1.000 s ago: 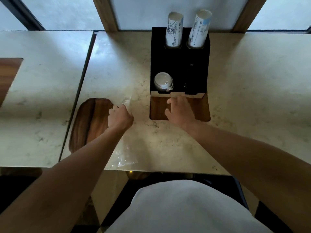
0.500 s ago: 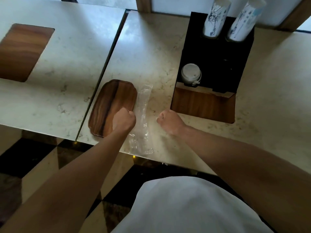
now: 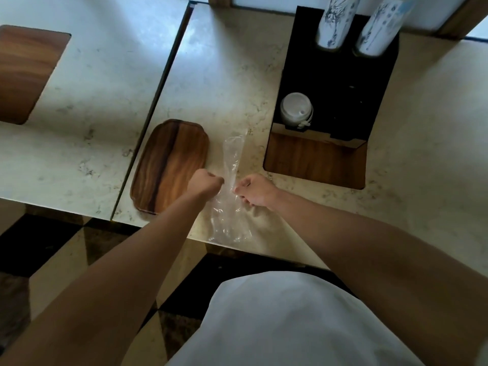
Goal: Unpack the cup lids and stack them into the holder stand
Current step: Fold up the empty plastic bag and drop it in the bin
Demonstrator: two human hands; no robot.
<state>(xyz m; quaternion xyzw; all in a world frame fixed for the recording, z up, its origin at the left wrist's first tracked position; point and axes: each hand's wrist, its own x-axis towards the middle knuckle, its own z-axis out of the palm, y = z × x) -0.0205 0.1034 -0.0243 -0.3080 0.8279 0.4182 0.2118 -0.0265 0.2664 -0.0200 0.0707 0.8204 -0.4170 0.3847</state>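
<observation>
plastic sleeve [image 3: 229, 186] flat on counter | left hand [image 3: 204, 182], right hand [image 3: 256, 190] pinching its opposite edges

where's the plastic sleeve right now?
In the head view the plastic sleeve lies flat on the counter between the wooden tray and the black holder stand, with both hands pinching its middle, left hand and right hand.

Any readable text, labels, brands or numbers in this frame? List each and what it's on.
None can be read.
Left cup stack: dark ink-like print, a pattern rather than letters as far as the frame shows.
Right cup stack: blue and dark marks, too blurred to read.
Lids, holder, plastic sleeve, wooden tray: no markings visible.
</observation>
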